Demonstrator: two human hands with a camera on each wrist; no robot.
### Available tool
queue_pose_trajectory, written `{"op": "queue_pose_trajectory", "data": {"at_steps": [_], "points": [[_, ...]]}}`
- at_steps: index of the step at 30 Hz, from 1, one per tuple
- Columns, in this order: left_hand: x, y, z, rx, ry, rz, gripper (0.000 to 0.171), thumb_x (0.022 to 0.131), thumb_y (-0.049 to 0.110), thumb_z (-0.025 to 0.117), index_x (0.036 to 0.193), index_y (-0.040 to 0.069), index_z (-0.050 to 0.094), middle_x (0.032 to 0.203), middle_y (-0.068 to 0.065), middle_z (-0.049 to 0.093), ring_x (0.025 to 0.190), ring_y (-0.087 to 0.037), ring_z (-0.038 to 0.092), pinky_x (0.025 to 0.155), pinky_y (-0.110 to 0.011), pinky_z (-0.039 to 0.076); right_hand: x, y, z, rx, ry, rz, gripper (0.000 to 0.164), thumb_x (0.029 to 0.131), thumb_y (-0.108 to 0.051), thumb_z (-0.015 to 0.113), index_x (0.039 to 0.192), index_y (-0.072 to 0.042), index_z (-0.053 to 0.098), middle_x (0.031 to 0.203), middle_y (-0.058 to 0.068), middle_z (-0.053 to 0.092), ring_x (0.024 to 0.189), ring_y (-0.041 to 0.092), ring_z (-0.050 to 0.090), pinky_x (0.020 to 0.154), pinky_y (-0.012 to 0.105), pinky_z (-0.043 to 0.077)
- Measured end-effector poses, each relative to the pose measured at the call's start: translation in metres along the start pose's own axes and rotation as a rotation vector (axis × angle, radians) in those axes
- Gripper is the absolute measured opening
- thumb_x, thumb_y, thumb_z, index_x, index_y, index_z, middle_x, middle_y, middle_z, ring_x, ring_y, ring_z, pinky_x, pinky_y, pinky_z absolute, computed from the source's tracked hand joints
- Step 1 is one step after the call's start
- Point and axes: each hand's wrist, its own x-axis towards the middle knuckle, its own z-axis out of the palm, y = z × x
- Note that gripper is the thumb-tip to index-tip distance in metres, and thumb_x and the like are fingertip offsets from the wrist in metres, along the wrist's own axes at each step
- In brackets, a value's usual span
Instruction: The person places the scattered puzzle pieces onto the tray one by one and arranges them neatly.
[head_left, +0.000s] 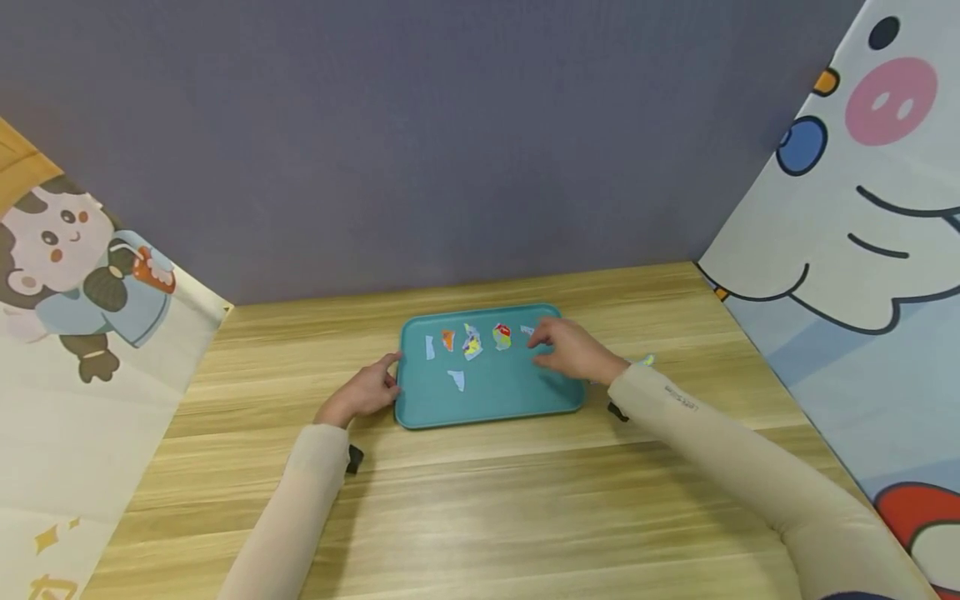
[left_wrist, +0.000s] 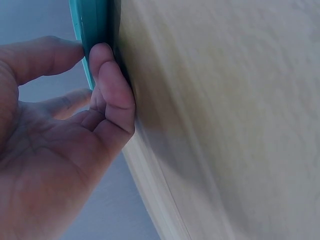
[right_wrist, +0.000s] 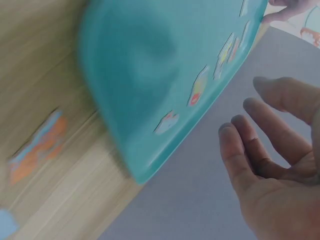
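Observation:
A teal tray [head_left: 517, 392] lies on the wooden table, bearing several torn-looking, flat printed pieces. Along its far side are a pale piece [head_left: 430, 347], an orange one [head_left: 447, 339], a yellow-and-purple one [head_left: 472, 342] and a red-and-green one [head_left: 502, 337]. Nearer the front lies another pale piece [head_left: 457, 380]. My left hand [head_left: 365, 390] grips the tray's left rim, thumb and curled fingers against it in the left wrist view. Over the tray's right side hovers my right hand [head_left: 573, 350], fingers apart and holding nothing, beside a small pale piece [right_wrist: 167, 122].
Right of the tray, partly hidden by my right arm, an orange-and-blue piece [right_wrist: 37, 147] and a light blue piece [right_wrist: 6, 223] lie on the table [head_left: 465, 517]. A grey wall [head_left: 450, 150] rises behind, with cartoon-printed panels [head_left: 862, 250] on both sides.

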Motion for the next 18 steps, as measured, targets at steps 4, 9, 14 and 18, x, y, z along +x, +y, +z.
{"op": "queue_pose_trajectory", "data": {"at_steps": [4, 9, 14, 18], "points": [[0.001, 0.0, 0.0, 0.001, 0.0, -0.001, 0.066, 0.089, 0.008, 0.057, 0.147, 0.0, 0.025, 0.093, -0.011, 0.06, 0.081, -0.022, 0.056, 0.074, -0.038, 0.046, -0.013, 0.011, -0.007, -0.006, 0.033, 0.008, 0.024, 0.082, -0.005, 0.072, 0.104, 0.003, 0.069, 0.1, 0.009, 0.059, 0.097, 0.032, 0.058, 0.083, 0.042, 0.047], [0.0, 0.0, 0.0, -0.003, -0.008, 0.009, 0.066, 0.09, 0.007, 0.057, 0.146, -0.002, 0.025, 0.092, -0.011, 0.06, 0.081, -0.022, 0.056, 0.073, -0.038, 0.046, -0.031, 0.029, -0.011, -0.035, 0.037, 0.05, 0.023, 0.083, -0.007, 0.07, 0.105, 0.002, 0.069, 0.1, 0.009, 0.06, 0.094, 0.031, 0.058, 0.082, 0.043, 0.046], [0.0, 0.0, -0.001, -0.008, -0.011, 0.0, 0.066, 0.09, 0.008, 0.057, 0.147, -0.001, 0.025, 0.093, -0.011, 0.06, 0.081, -0.022, 0.056, 0.074, -0.038, 0.046, -0.049, 0.046, -0.016, -0.05, 0.057, 0.087, 0.025, 0.083, -0.004, 0.07, 0.106, 0.002, 0.068, 0.102, 0.011, 0.06, 0.096, 0.034, 0.057, 0.082, 0.046, 0.046], [0.0, 0.0, -0.001, -0.007, -0.005, -0.003, 0.065, 0.09, 0.008, 0.058, 0.146, 0.0, 0.026, 0.094, -0.011, 0.06, 0.082, -0.022, 0.056, 0.074, -0.039, 0.046, -0.062, 0.059, -0.02, -0.077, 0.086, 0.132, 0.026, 0.081, -0.005, 0.071, 0.106, 0.003, 0.068, 0.102, 0.014, 0.06, 0.095, 0.036, 0.055, 0.08, 0.048, 0.045]]}}
